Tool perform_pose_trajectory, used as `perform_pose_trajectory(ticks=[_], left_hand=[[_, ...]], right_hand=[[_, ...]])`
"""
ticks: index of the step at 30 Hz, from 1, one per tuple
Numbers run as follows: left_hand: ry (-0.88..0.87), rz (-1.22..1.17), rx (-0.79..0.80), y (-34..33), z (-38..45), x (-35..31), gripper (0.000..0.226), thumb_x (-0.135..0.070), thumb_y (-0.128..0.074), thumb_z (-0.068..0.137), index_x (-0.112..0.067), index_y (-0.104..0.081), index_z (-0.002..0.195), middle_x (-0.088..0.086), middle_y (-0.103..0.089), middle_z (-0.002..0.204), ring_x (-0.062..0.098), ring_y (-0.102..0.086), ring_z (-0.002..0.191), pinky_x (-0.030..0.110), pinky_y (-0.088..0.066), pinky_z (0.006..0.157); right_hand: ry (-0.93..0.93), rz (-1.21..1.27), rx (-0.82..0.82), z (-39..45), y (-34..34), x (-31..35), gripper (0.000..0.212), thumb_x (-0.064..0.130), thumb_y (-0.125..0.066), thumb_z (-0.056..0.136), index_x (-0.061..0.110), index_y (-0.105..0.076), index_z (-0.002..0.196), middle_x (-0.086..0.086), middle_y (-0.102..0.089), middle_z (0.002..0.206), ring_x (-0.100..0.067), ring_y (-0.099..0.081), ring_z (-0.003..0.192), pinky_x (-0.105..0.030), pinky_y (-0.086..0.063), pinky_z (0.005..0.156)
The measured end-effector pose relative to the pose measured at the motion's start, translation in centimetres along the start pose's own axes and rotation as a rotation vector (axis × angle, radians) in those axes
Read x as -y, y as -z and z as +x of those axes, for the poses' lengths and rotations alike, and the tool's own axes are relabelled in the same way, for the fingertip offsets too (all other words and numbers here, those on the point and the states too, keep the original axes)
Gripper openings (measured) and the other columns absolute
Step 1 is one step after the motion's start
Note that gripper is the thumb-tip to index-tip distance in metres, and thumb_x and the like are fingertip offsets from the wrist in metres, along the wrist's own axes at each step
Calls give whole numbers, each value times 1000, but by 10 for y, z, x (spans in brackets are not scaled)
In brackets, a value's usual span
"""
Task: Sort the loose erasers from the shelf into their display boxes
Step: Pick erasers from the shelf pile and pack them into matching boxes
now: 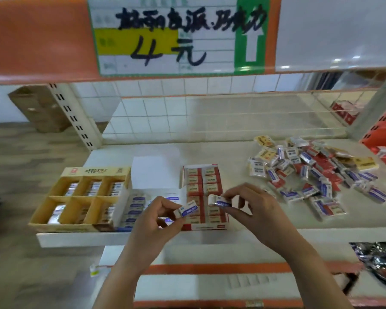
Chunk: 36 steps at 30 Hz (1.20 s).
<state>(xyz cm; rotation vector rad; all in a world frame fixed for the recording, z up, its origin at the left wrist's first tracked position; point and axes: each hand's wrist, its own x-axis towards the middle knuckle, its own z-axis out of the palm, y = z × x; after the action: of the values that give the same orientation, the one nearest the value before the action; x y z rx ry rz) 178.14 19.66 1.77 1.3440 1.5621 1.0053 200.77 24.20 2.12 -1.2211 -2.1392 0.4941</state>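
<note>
Nearest the camera, two blue-banded erasers are held up over the front of the shelf (276,233), apparently so that their printed sleeves can be read and matched to a box before being dropped in. The left hand (156,217) is closed on one eraser (186,211), pinched by its ends between thumb and fingertips with the blue label turned upward; the right hand (252,208) is clamped in the same way on a second eraser (218,200), tilted with a bare white end showing. Both are small rectangular blocks in glossy paper sleeves. Directly beneath and behind the hands, three cardboard display boxes are set side by side at the shelf's front edge, presumably for easy reach: a white box (129,204) partly filled with blue-banded erasers, which looks like the likely destination; a red box (204,192) packed tight in two neat columns of red-and-cream sleeves; and, at the left, a tan box (80,197) divided into six cells, each holding shiny wrapped pieces. Further back and to the right, well apart from the boxes, the loose pile (316,175) is spread across the smooth pale shelf, a jumble of blue, red and yellow sleeves lying at all angles, so much sorting is judged to remain. Beyond, white square tiles line the back, and a handwritten price sign (165,36) is fixed overhead on an orange band.
</note>
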Motion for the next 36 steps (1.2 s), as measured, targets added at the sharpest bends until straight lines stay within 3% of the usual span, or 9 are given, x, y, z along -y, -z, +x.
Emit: perform_pose_trajectory(ticks=[5,9,15,17,21,25,30,33,36], left_hand=[[-13,41,-80,28,-3,12,21,-3,-71,79,-18,-58,83,-21,-67,74,1,-57,63,14,-43,56],[-16,106,-99,51,-5,19,18,-15,-72,80,-27,-60,85,-16,-67,80,4,-61,75,19,-50,64],[-1,104,-106,79,1,33,19,-19,-74,77,-33,-65,87,-10,-66,78,8,-60,70,22,-50,57],[-28,136,-100,86,4,37,19,-21,-73,77,-34,-65,88,-10,-65,78,8,-57,67,20,-47,53],[-35,132,-46,99,8,39,20,-32,-65,73,-38,-61,91,-5,-61,90,16,-59,88,21,-54,56],[-90,209,-62,110,13,43,22,-24,-70,78,-40,-62,89,-5,-61,81,15,-58,74,24,-52,55],[-93,140,-46,121,17,45,20,-21,-68,78,-34,-64,93,0,-60,83,11,-57,74,12,-46,48],[-89,154,-24,126,20,49,20,-27,-64,78,-39,-61,94,-1,-62,88,16,-59,84,13,-50,50],[-106,202,-38,131,23,53,19,-30,-63,78,-42,-58,92,-5,-61,87,13,-58,82,13,-50,52]], right_hand=[[3,11,29,18,-27,19,21,22,-74,79,21,-66,98,24,-50,87,10,-49,78,0,-35,71],[9,-25,60,35,-49,33,20,25,-70,82,18,-66,101,23,-49,89,3,-48,78,-4,-36,72],[-19,-83,147,56,-76,48,19,28,-61,89,21,-62,106,17,-54,100,10,-43,81,-3,-33,73],[-30,-116,175,62,-83,54,20,30,-59,90,22,-61,108,13,-56,107,6,-45,90,-5,-33,77],[-46,-183,241,77,-97,66,23,30,-55,93,21,-57,114,8,-56,114,-6,-48,104,-16,-37,86],[-23,-267,272,89,-115,71,28,30,-55,93,19,-56,118,4,-57,116,-8,-50,105,-21,-44,92],[-41,-345,260,91,-130,72,26,25,-55,93,17,-56,118,3,-56,114,-10,-50,103,-24,-47,89],[-53,-381,245,91,-136,72,25,22,-55,93,17,-56,117,2,-55,114,-11,-50,103,-23,-48,87],[-61,-424,236,92,-140,73,25,22,-55,93,16,-57,117,1,-54,114,-12,-50,105,-25,-49,86]])
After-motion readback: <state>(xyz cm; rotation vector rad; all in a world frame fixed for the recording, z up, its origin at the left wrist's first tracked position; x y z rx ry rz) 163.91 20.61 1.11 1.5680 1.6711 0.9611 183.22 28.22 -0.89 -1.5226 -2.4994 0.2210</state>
